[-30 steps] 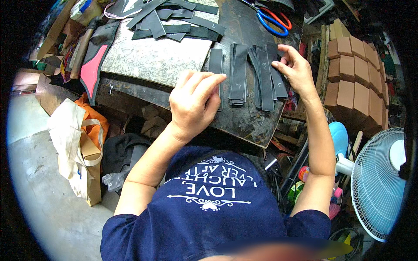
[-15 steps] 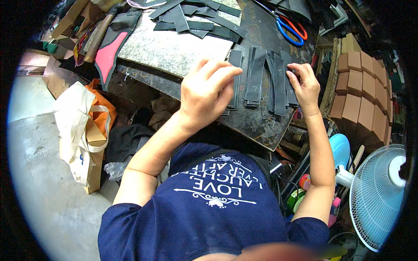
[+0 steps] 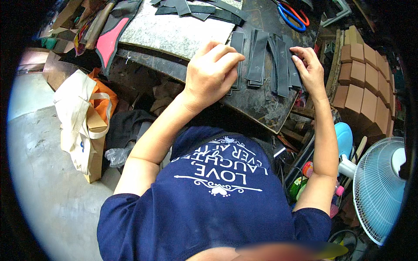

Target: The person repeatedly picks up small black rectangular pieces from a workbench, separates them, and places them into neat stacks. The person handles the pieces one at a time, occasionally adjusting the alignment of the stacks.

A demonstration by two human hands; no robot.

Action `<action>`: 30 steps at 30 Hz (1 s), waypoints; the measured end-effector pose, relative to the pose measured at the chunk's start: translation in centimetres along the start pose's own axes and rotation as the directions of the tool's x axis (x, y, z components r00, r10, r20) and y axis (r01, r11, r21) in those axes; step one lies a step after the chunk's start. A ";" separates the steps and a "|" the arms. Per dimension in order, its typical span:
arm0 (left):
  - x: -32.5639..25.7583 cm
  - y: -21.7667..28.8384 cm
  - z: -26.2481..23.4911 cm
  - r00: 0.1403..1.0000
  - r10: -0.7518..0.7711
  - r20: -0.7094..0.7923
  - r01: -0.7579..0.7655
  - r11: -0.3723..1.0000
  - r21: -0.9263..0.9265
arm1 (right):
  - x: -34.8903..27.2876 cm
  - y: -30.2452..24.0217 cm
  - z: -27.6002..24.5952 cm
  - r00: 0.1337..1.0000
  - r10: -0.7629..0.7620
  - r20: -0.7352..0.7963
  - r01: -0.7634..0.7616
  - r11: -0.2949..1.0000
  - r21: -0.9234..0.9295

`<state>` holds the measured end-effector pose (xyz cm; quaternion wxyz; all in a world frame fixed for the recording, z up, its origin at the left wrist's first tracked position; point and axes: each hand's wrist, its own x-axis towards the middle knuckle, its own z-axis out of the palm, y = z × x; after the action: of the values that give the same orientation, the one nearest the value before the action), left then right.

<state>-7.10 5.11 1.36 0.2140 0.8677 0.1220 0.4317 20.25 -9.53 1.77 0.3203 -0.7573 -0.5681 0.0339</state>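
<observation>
Dark grey flat strips lie in small stacks on the worn black bench (image 3: 264, 106): a left stack (image 3: 237, 41), a middle stack (image 3: 257, 54) and a fanned right stack (image 3: 281, 65). Some carry light handwritten marks. My left hand (image 3: 212, 71) is over the left stack, partly covering it. Its fingers are curled together; whatever they pinch, if anything, is hidden. At the outer edge of the right stack is my right hand (image 3: 309, 71), fingers bent with thumb and forefinger apart. No object shows between them, and contact with the strips cannot be made out.
A pale speckled board (image 3: 174, 35) bears a loose pile of dark strips (image 3: 196, 9). Scissors (image 3: 292, 16) with blue and red handles lie behind the stacks. Brown blocks (image 3: 365, 82) are piled at right, above a blue fan (image 3: 378, 191). A white cloth bag (image 3: 76, 117) stands left.
The bench and its strips sit higher in the picture as the view has shifted. Both hands keep nearly the same pose beside the stacks; the right thumb and forefinger look slightly wider apart.
</observation>
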 end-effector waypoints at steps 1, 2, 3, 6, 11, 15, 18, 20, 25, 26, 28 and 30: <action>-0.1 -0.1 0.1 0.999 -0.003 -0.033 0.003 1.000 -0.006 | 0.0 0.0 0.0 1.000 -0.007 -0.007 0.007 1.000 0.014; -0.2 -0.1 0.2 0.998 0.000 -0.067 -0.001 1.000 -0.011 | 0.0 0.0 0.0 1.000 0.017 0.007 -0.017 1.000 0.002; -0.4 -0.2 0.2 0.994 0.007 -0.107 -0.006 1.000 0.013 | 0.0 0.1 0.0 0.999 0.033 0.013 -0.033 0.999 -0.003; -0.3 -0.4 0.1 0.986 -0.029 -0.167 0.035 0.999 0.035 | 0.1 0.4 -0.2 0.998 0.051 0.030 -0.052 0.998 0.019; -0.2 -0.5 0.1 0.986 -0.045 -0.161 0.046 0.999 0.000 | 0.1 1.0 -0.4 0.998 0.020 0.053 -0.026 0.993 0.113; -0.2 -0.5 0.0 0.985 -0.040 -0.167 0.048 0.998 0.045 | 0.1 1.2 -0.4 0.999 0.011 0.053 -0.016 0.994 0.106; -0.2 -0.4 -0.6 0.989 -0.036 -0.145 0.048 0.996 0.080 | 0.3 1.3 -0.3 0.999 -0.014 0.037 0.010 0.995 0.099; -0.3 -0.1 -1.1 0.997 -0.013 -0.080 0.022 0.993 0.114 | 0.4 1.4 -0.3 0.999 -0.012 0.044 0.007 0.994 0.108; -1.3 2.7 -1.3 0.975 -0.137 0.176 0.081 0.953 0.291 | 0.5 1.6 -0.3 0.996 0.028 0.087 -0.039 0.991 0.126; -1.4 3.2 -1.2 0.967 -0.147 0.210 0.071 0.941 0.330 | 0.5 1.6 -0.4 0.994 0.044 0.099 -0.055 0.992 0.118; -1.4 4.0 -1.0 0.944 -0.211 0.253 0.104 0.919 0.381 | 0.5 1.6 -0.4 0.995 0.032 0.097 -0.043 0.992 0.115; -1.4 4.4 -0.7 0.932 -0.262 0.249 0.147 0.905 0.400 | 0.4 1.6 -0.5 0.998 -0.021 0.064 0.013 0.992 0.124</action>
<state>-8.35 0.87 2.87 0.1048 0.9295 0.2599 0.2398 21.94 -9.60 1.44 0.3484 -0.7295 -0.5816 0.0908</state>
